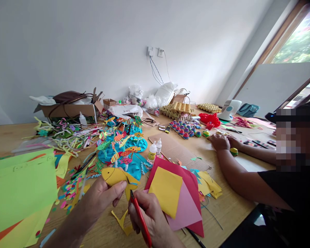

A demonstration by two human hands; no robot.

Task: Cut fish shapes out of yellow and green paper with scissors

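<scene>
My left hand [103, 193] pinches a yellow paper fish [113, 175] that has dark lines drawn on it. In my right hand [151, 210] are red-handled scissors [141, 220], their dark blades at the fish's tail end. How far the blades are apart is hard to make out. A curled yellow paper offcut [124, 222] lies on the table below my hands. Just right of them rests a stack of paper, with a yellow sheet [166, 189] on top of a pink sheet [187, 210] and a red sheet [193, 181].
Blue egg-carton pieces with paper fish [134, 144] stand ahead, beside a glue bottle [152, 151]. Green paper [23, 193] and confetti [69, 189] lie left. Another person's hands [220, 142] are at the right, near small painted pieces [186, 131]. Cardboard [181, 151] lies between.
</scene>
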